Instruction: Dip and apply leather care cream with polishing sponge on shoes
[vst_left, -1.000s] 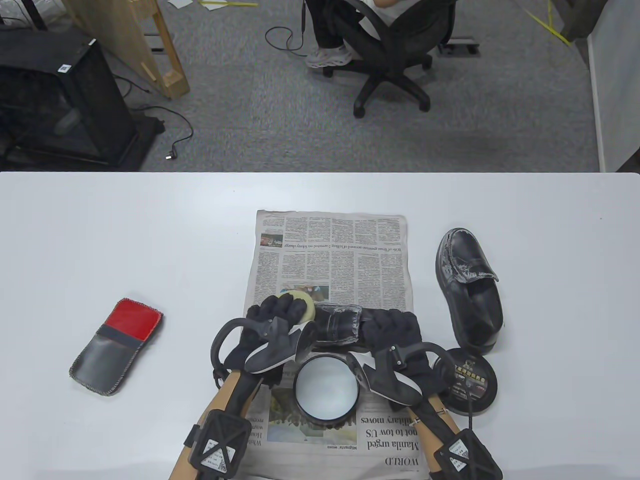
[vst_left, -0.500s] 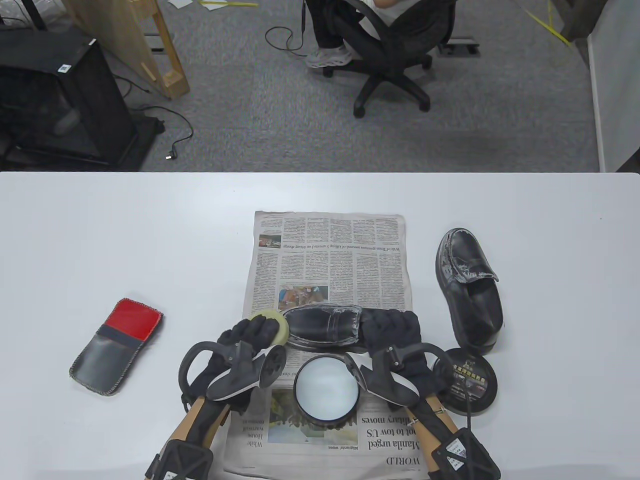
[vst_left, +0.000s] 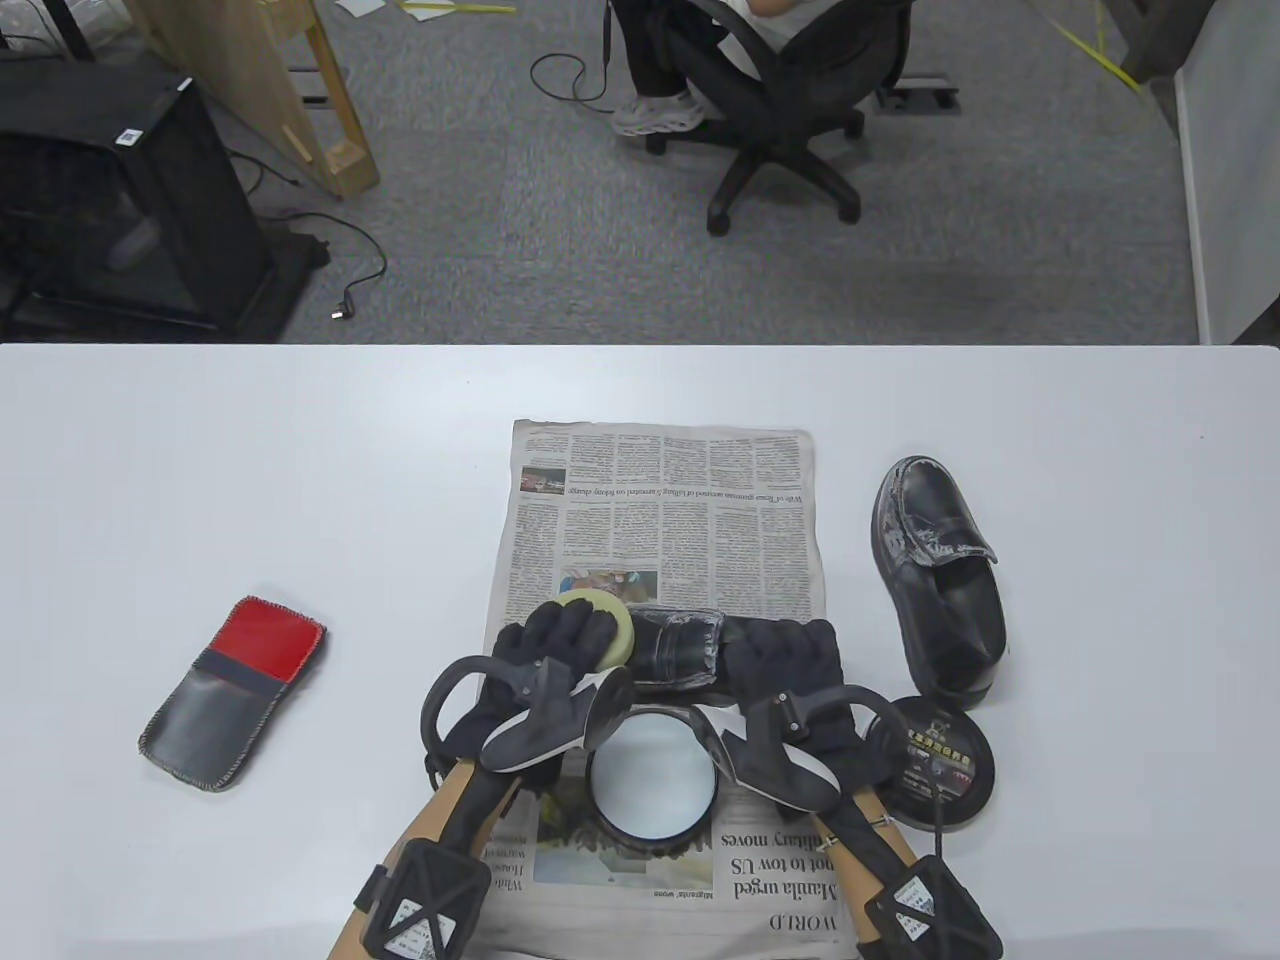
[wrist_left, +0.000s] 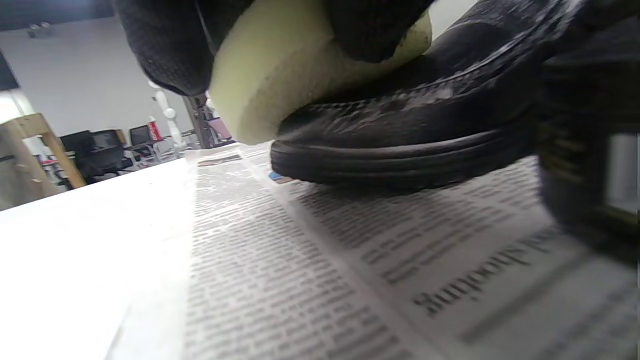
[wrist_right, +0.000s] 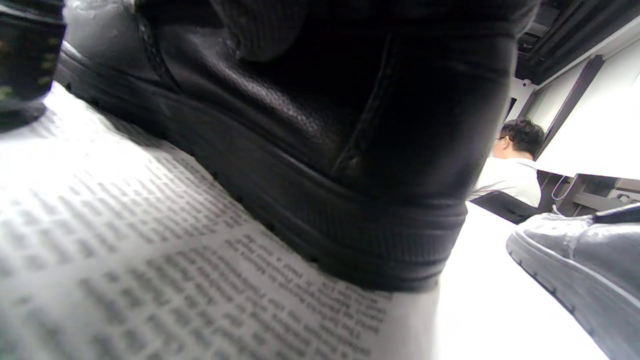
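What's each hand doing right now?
Left hand: grips the sponge on the shoe.
Right hand: holds that shoe's heel.

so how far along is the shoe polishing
Roughly midway. Done: the cream tin stands open, its lid set aside, and the shoe off the newspaper already shows whitish cream streaks. In hand: the left hand presses the sponge on the toe of the second shoe, which the right hand steadies at the heel. Left: covering the rest of that shoe.
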